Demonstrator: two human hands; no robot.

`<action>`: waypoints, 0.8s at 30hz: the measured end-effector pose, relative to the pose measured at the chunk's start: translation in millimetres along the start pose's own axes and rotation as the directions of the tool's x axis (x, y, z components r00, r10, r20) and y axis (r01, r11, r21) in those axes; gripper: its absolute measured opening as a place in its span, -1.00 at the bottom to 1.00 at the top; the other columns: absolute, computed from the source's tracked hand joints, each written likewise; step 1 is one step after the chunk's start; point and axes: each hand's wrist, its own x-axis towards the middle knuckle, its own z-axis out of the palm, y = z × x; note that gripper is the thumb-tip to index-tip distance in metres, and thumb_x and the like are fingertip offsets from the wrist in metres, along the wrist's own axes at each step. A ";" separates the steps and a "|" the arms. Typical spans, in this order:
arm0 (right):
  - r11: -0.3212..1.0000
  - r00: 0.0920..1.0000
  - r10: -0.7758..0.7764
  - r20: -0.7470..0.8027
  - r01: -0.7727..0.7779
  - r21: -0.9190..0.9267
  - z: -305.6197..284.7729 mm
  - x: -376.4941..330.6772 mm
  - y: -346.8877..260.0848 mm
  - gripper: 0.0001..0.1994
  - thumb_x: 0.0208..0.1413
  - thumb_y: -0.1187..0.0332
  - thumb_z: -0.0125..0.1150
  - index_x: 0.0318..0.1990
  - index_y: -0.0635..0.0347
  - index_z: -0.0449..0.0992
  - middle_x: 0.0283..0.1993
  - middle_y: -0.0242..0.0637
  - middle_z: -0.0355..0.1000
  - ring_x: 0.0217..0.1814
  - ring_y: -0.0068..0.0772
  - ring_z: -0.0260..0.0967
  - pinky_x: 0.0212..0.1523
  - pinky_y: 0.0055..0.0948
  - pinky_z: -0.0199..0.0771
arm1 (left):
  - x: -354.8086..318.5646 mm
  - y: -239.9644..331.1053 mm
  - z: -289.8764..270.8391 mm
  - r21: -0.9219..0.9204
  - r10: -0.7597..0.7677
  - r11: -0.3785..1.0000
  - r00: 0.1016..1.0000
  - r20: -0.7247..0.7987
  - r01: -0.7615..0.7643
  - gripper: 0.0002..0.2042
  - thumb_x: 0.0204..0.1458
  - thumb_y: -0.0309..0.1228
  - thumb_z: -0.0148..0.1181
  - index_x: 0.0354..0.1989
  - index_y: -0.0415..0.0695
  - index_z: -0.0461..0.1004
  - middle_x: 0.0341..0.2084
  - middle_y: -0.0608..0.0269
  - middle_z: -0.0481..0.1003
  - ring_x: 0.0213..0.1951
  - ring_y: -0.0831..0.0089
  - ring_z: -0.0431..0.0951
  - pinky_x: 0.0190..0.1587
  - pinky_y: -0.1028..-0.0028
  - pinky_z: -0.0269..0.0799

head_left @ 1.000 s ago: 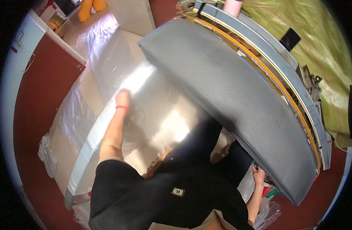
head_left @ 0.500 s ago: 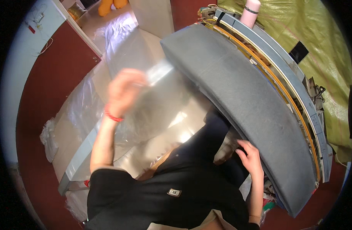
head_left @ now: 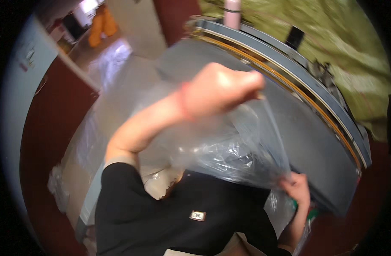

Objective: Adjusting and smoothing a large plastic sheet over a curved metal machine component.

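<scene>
A sheet of clear plastic film (head_left: pixel 229 158) stretches between my hands, crumpled and shiny in front of my body. My left hand (head_left: pixel 225 87) is closed in a fist on the film's upper edge, raised above the grey padded surface (head_left: pixel 306 128); some motion blurs it. Lower right, my right hand (head_left: pixel 297 187) pinches another part of the film, close to the near edge of the padded surface. Part of that surface shows through the film.
Along the padded surface's far side runs a curved ledge (head_left: pixel 272 45) with yellow tubing, a pink bottle (head_left: pixel 232 15) and a dark phone-like slab (head_left: pixel 294 37). A yellow-green sheet (head_left: pixel 344 55) hangs behind. More plastic lies at left; an orange object (head_left: pixel 102 26) stands beyond the doorway.
My left hand has swung right and up with the film, which now spans toward my right hand. My right hand has moved slightly down and right and closed on the film. The view has shifted.
</scene>
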 end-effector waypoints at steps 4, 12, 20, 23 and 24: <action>0.811 0.502 0.109 -0.858 -0.544 -0.216 -110.0 -131.2 103.4 -0.84 -0.08 0.54 0.00 -0.30 0.29 0.45 -0.34 -0.20 0.45 -0.29 -0.39 0.38 -0.21 -0.45 0.33 | -30.1 -5.7 46.1 -0.352 0.106 0.916 0.729 0.677 0.193 -0.72 -0.13 -0.17 0.14 -0.43 -0.11 0.30 -0.73 0.11 0.32 -0.62 0.15 0.37 -0.56 0.33 0.24; 0.817 -0.076 0.064 -0.995 -0.569 0.095 -206.3 -299.9 175.2 -0.74 0.09 0.30 -0.07 -0.15 0.27 0.40 -0.25 -0.31 0.39 -0.20 -0.50 0.29 -0.11 -0.51 0.26 | -170.7 -185.7 4.9 0.628 -0.636 0.771 0.161 0.754 0.108 -0.86 -0.19 -0.42 0.01 -0.44 -0.10 0.46 -0.47 0.10 0.47 -0.36 0.11 0.47 -0.33 0.24 0.37; 0.706 0.420 0.239 -0.876 -0.694 -0.141 -175.9 -147.8 181.2 -0.83 -0.01 0.40 -0.08 -0.43 0.33 0.39 -0.54 -0.16 0.36 -0.46 -0.45 0.26 -0.40 -0.43 0.25 | -11.2 -217.7 -148.5 0.796 0.294 0.288 0.742 -0.602 0.532 -0.81 -0.11 -0.38 0.12 -0.40 -0.24 0.37 -0.53 0.10 0.41 -0.45 0.19 0.41 -0.35 0.34 0.31; 0.669 0.430 0.259 -0.865 -0.725 -0.160 -167.5 -143.6 182.5 -0.87 -0.10 0.49 -0.07 -0.44 0.36 0.39 -0.55 -0.12 0.36 -0.49 -0.40 0.27 -0.40 -0.42 0.25 | -43.9 -250.5 -27.7 0.366 -0.176 0.807 0.780 -0.600 0.463 -0.78 -0.10 -0.36 0.13 -0.31 -0.20 0.39 -0.45 0.14 0.43 -0.38 0.28 0.43 -0.28 0.40 0.34; 0.644 0.461 0.265 -0.847 -0.738 -0.200 -165.5 -142.2 181.4 -0.88 -0.14 0.53 -0.07 -0.45 0.36 0.40 -0.56 -0.11 0.36 -0.50 -0.40 0.27 -0.41 -0.42 0.25 | -59.0 -257.9 8.5 0.388 -0.369 0.797 0.882 -0.292 0.462 -0.76 -0.12 -0.34 0.14 -0.27 -0.17 0.39 -0.33 0.11 0.43 -0.20 0.23 0.39 -0.12 0.34 0.28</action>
